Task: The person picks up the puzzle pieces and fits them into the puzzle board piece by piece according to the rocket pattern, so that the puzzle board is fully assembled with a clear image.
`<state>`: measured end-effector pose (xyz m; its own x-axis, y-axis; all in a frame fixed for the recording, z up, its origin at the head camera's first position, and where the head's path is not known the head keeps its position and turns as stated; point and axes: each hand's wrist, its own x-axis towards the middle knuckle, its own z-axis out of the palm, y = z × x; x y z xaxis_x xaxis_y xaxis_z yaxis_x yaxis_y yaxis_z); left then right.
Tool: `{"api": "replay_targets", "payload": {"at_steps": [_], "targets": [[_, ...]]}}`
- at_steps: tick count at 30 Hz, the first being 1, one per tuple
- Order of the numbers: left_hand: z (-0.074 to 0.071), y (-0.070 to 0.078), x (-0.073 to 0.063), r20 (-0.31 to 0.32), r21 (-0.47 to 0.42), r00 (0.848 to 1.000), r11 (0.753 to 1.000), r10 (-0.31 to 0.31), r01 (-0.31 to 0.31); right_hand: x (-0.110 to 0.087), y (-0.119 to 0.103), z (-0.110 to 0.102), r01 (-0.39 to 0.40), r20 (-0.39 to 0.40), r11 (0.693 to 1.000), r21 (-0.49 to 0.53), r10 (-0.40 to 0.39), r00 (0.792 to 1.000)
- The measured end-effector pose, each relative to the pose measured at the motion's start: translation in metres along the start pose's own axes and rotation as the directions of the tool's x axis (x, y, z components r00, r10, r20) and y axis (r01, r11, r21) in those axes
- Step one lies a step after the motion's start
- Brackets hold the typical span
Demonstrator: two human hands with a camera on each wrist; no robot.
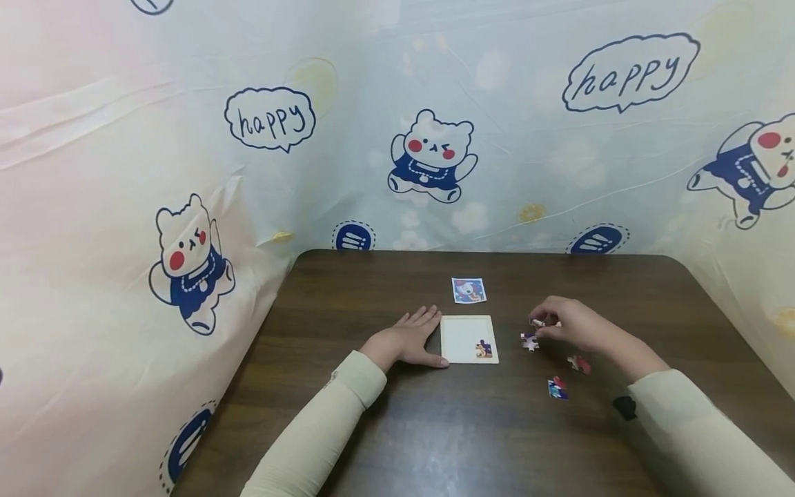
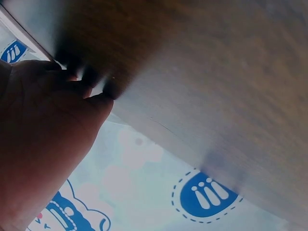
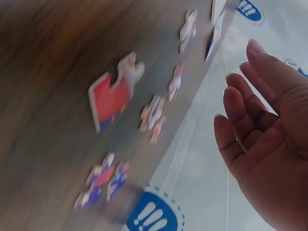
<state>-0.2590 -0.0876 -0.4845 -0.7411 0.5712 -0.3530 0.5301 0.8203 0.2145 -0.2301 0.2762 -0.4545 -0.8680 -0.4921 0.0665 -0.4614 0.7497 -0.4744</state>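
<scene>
My left hand (image 1: pixel 411 338) lies spread on the table, its fingertips and thumb at the left edge of a white puzzle board (image 1: pixel 462 333). One jigsaw piece (image 1: pixel 484 349) sits in the board's lower right corner. To the right of the board my right hand (image 1: pixel 574 323) is over loose pieces, thumb and fingers apart and loosely bent. A purple and white piece (image 1: pixel 530 342) lies just below its fingertips. In the right wrist view that hand shows no piece between its fingers, and a red and white piece (image 3: pixel 109 101) lies among several others, blurred.
Behind the board lies a small picture card (image 1: pixel 468 290). Nearer me are a red piece (image 1: pixel 580 364) and a blue and red piece (image 1: pixel 557 388). A dark object (image 1: pixel 624 407) shows beside the right sleeve. Printed cloth (image 1: pixel 373 69) hangs around the brown table (image 1: pixel 435 428).
</scene>
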Motion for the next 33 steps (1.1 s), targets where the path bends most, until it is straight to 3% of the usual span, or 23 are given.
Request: {"api": "replay_targets", "payload": {"at_steps": [8, 15, 18, 28, 33], "targets": [[0.009, -0.008, 0.011, 0.015, -0.016, 1.0, 1.0, -0.014, 0.015, -0.021, 0.013, -0.014, -0.036, -0.023, 0.999, -0.02, 0.035, 0.999], [0.019, -0.015, 0.024, 0.028, -0.004, 0.999, 1.0, -0.023, 0.023, -0.038, 0.017, -0.015, -0.054, 0.034, 0.997, -0.05, 0.056, 0.998], [0.018, -0.014, 0.024, 0.031, -0.004, 0.999, 1.0, -0.026, 0.026, -0.045, 0.016, -0.013, -0.023, 0.043, 0.998, -0.056, 0.025, 0.999], [0.001, 0.001, 0.004, 0.023, 0.004, 1.0, 1.0, -0.018, 0.018, -0.065, 0.006, 0.006, 0.078, 0.073, 0.997, -0.022, -0.076, 0.994], [0.006, -0.004, 0.01, 0.03, 0.003, 0.999, 0.999, -0.035, 0.035, -0.069, -0.001, 0.017, 0.129, 0.108, 0.992, 0.005, -0.129, 0.986]]}}
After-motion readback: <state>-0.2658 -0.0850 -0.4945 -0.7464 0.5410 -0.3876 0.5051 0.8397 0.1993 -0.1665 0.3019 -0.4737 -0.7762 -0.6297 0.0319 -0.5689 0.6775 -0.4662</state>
